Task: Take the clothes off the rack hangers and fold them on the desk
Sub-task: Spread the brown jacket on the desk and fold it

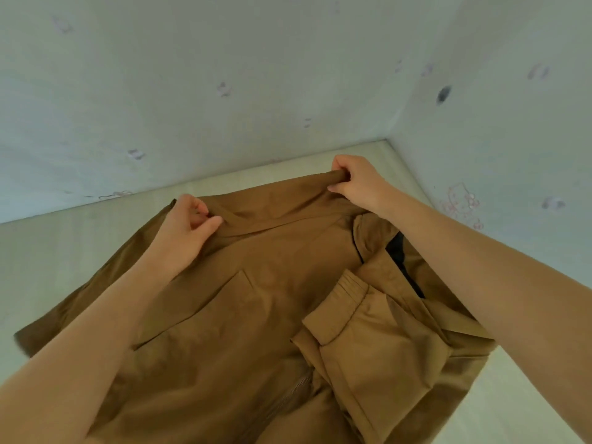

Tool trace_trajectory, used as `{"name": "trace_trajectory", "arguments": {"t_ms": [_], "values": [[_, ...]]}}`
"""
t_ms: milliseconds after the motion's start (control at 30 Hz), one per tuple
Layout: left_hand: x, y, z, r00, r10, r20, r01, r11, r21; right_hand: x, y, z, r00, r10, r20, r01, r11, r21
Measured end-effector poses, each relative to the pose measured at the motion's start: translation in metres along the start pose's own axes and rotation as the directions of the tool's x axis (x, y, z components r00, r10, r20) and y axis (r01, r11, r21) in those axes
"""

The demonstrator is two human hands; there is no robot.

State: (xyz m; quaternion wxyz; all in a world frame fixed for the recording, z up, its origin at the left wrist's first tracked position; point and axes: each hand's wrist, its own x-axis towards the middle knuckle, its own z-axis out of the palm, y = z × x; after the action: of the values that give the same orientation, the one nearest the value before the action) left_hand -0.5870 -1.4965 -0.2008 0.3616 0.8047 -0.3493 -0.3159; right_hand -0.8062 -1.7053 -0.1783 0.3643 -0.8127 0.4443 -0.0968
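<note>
A brown jacket lies spread on the pale desk, its zipper running toward me and one elastic-cuffed sleeve folded across its right half. My left hand pinches the far edge of the jacket on the left. My right hand grips the same edge on the right, with fabric bunched in its fingers. The edge is raised a little between the two hands. A strip of black lining shows beside my right forearm.
The desk sits in a corner. A pale wall with faint pink prints runs behind it and another wall closes the right side. Bare desk surface shows at the left and at the lower right.
</note>
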Motion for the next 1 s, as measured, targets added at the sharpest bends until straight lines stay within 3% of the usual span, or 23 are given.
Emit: {"name": "trace_trajectory", "arguments": {"t_ms": [100,167,267,367,467,567,600,667,767,933,1000], "values": [[-0.023,-0.013,0.007,0.956,-0.197,0.215,0.175,0.977,0.12,-0.026,0.003,-0.009,0.996,-0.001,-0.094,0.008,0.997,0.078],[-0.037,-0.025,0.011,0.95,-0.161,0.268,0.102,0.97,0.222,-0.044,0.008,-0.013,0.992,0.004,-0.124,0.008,0.995,0.096],[-0.053,-0.022,0.012,0.997,0.079,0.02,-0.082,0.963,0.258,-0.065,0.011,-0.017,0.987,0.004,-0.159,0.01,0.996,0.089],[-0.073,-0.01,0.018,0.922,0.358,-0.15,-0.275,0.876,0.397,-0.084,0.018,-0.023,0.979,0.014,-0.202,0.001,0.997,0.072],[-0.105,-0.012,0.029,0.794,0.593,-0.134,-0.452,0.723,0.523,-0.114,0.036,-0.028,0.976,0.056,-0.21,-0.049,0.998,0.038],[-0.139,-0.027,0.051,0.707,0.706,0.029,-0.578,0.554,0.6,-0.148,0.062,-0.026,0.982,0.085,-0.17,-0.109,0.984,-0.138],[-0.148,-0.035,0.059,0.717,0.69,0.097,-0.59,0.527,0.611,-0.158,0.071,-0.023,0.988,0.09,-0.128,-0.119,0.965,-0.235],[-0.163,-0.052,0.074,0.8,0.55,0.241,-0.557,0.528,0.641,-0.17,0.089,-0.014,0.991,0.136,-0.004,-0.125,0.898,-0.421],[-0.179,-0.069,0.086,0.877,0.325,0.355,-0.481,0.555,0.679,-0.18,0.096,0.003,0.965,0.221,0.143,-0.116,0.844,-0.523],[-0.195,-0.07,0.076,0.894,0.227,0.386,-0.437,0.634,0.639,-0.189,0.072,0.018,0.968,0.22,0.121,-0.092,0.757,-0.647],[-0.203,-0.072,0.061,0.91,0.209,0.359,-0.404,0.647,0.647,-0.197,0.054,0.023,0.991,0.122,0.047,-0.064,0.767,-0.638]]}}
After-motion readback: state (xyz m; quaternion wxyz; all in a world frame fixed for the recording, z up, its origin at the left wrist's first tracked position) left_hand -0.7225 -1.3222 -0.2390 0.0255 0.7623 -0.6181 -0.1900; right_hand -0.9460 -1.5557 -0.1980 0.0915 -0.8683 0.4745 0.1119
